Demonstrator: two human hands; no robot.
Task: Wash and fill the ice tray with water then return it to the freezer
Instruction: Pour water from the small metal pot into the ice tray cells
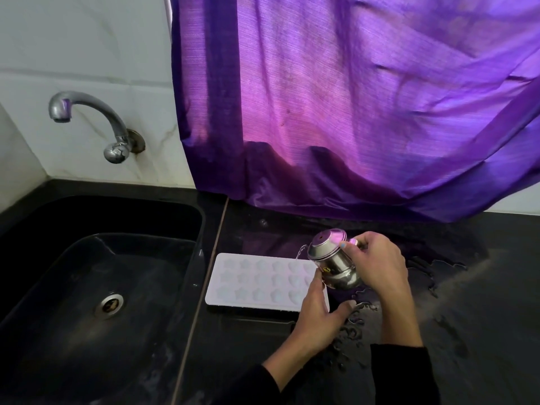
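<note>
A white ice tray (pixel 257 280) with star and heart moulds lies flat on the black counter, just right of the sink. My right hand (pixel 377 263) grips a small steel kettle (pixel 333 263) by its handle and tilts it left over the tray's right end. A thin stream of water runs from its spout into the tray. My left hand (pixel 317 314) rests on the tray's right front corner, fingers touching the kettle's underside.
A black sink (pixel 96 287) with a steel drain sits at the left, a steel tap (pixel 90 124) on the white wall above it. A purple curtain (pixel 365 97) hangs down to the counter behind the tray. Water puddles (pixel 432 276) lie on the counter to the right.
</note>
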